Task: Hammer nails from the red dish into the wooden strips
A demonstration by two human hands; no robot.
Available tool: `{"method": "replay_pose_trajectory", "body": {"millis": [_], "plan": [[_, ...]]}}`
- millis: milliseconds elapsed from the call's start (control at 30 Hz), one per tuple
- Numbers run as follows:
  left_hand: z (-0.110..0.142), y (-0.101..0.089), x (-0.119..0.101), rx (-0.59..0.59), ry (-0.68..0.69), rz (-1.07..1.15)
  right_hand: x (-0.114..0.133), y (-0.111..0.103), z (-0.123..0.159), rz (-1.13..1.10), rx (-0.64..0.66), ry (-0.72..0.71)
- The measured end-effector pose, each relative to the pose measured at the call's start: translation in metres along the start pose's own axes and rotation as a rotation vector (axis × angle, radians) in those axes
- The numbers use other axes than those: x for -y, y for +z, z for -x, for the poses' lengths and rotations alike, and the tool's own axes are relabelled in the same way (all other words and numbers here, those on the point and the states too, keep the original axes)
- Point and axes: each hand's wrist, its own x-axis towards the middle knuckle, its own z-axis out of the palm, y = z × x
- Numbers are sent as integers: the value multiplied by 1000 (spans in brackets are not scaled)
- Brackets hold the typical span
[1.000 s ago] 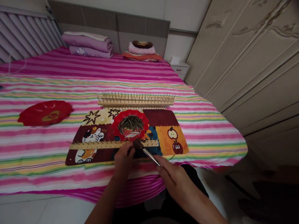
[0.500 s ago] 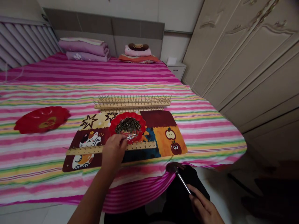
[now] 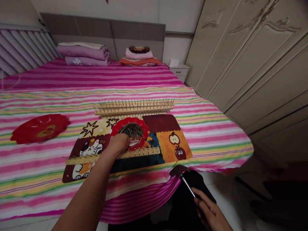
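My left hand (image 3: pixel 121 143) reaches over the near left rim of a red scalloped bowl (image 3: pixel 115 127). Its fingers curl down toward the loose nails (image 3: pixel 132 131) in the bowl; the fingertips and anything in them are hidden. Below the wrist runs a narrow wooden strip (image 3: pixel 141 153) with a row of nails standing in it, partly covered by the forearm. My right hand (image 3: pixel 209 208) is closed round the dark grip of a hammer (image 3: pixel 186 183). The hammer's metal shaft points up and left, its dark head at the bed's front edge.
Wooden strips (image 3: pixel 134 108) studded with upright nails lie behind the bowl. A patterned mat (image 3: pixel 154 160) is under the bowl and near strip. Left of it rests a red scalloped plate (image 3: pixel 39 128) on the striped bedspread (image 3: pixel 211 138). Folded bedding (image 3: pixel 83 54) sits by the headboard; wardrobes (image 3: pixel 252 64) stand right.
My left hand has moved slightly up and left, and its fingers have dipped out of sight toward the nails. The hammer stays in my right hand. The whole view has shifted slightly.
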Motion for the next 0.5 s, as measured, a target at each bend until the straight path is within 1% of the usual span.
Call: {"method": "replay_pose_trajectory", "body": {"millis": [67, 133, 200, 300, 400, 500], "plan": [[2, 0, 5, -10, 30, 16, 2, 0, 2, -17, -4, -4], [7, 0, 13, -38, 47, 95, 5, 1, 4, -24, 6, 4], [12, 1, 22, -78, 75, 271, 7, 1, 4, -28, 14, 16], [21, 3, 35, -142, 110, 590, 9, 2, 4, -30, 26, 41], [30, 6, 41, -190, 74, 857, 9, 3, 2, -20, 3, 56], [43, 8, 42, -189, 53, 1128, 8, 4, 0, 3, -2, 72]]}}
